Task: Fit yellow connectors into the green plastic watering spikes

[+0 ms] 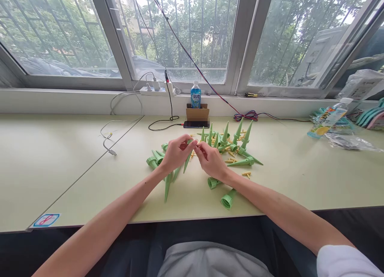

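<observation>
My left hand (177,150) is closed around a green plant watering spike (188,159), its tip pointing down toward the table. Against it, my right hand (209,158) pinches what looks like a small yellow valve, mostly hidden by the fingertips. More green spikes (168,187) lie under and beside my left hand. Behind my right hand, several spikes stand upright (246,135) among scattered yellow valves (246,174). Two threaded green spike heads, one nearer (227,201) and one farther (213,183), lie below my right forearm.
A phone (196,124) lies before a cardboard box holding a blue bottle (196,96). Cables run from a power strip (157,91) on the sill. At right are a tilted drink bottle (330,119) and plastic packaging (351,142). The table's front edge is near me.
</observation>
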`<state>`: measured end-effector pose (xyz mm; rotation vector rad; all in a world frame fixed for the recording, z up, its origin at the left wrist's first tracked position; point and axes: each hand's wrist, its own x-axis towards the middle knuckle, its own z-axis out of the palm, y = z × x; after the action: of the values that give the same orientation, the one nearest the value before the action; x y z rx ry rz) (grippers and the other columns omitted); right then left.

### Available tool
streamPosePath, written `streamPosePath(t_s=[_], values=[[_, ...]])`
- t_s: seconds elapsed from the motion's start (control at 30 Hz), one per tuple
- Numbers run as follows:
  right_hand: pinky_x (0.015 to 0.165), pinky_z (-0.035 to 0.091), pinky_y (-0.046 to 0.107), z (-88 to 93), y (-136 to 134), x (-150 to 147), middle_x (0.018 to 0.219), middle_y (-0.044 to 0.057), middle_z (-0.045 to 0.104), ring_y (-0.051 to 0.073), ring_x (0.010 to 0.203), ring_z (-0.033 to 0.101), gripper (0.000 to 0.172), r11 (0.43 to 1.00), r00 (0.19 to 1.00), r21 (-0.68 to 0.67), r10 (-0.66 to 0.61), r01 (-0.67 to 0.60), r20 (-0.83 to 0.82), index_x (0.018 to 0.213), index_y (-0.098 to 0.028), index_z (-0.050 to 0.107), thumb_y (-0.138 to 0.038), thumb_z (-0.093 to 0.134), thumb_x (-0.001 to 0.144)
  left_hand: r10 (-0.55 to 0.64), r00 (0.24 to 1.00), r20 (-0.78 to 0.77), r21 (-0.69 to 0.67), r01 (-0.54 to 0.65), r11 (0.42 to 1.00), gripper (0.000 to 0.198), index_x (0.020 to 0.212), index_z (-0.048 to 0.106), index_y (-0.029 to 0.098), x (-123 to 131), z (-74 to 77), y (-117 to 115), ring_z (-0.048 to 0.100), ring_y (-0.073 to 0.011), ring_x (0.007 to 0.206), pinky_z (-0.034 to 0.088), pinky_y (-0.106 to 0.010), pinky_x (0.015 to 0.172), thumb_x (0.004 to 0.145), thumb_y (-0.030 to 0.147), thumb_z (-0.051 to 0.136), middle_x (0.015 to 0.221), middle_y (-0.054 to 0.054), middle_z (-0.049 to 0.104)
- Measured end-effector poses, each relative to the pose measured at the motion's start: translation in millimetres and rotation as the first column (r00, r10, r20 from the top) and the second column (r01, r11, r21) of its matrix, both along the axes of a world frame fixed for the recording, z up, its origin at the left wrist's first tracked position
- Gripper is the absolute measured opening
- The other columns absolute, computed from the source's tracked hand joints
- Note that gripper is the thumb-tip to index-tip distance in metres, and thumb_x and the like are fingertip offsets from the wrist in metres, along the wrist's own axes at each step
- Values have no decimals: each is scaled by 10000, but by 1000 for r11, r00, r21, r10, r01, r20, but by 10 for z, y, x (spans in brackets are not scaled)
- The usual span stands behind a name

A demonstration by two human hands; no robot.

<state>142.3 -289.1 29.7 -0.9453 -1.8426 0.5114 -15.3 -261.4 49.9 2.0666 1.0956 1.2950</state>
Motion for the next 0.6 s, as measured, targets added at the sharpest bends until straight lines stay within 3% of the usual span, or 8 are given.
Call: streamPosePath(t_s=[0.27,0.6], values=[[547,335,221,-21,-1,-13,652,-35,490,109,525,415,234,999,1000,-26,28,-28,-14,969,-190,503,-394,388,983,-53,994,100,-23,56,998,314,807,579,170,6,-9,11,473,-80,548,353,-191,469,866,478,579,678,22,530],[541,325,218,-45,15,-21,625,-49,450,103,513,396,202,1000,1000,-11,11,-11,-1,898,-204,456,-380,398,976,-64,980,190,-17,68,998,321,792,577,165,7,5,21,365,-58,494,306,-180,428,872,476,586,618,40,438]])
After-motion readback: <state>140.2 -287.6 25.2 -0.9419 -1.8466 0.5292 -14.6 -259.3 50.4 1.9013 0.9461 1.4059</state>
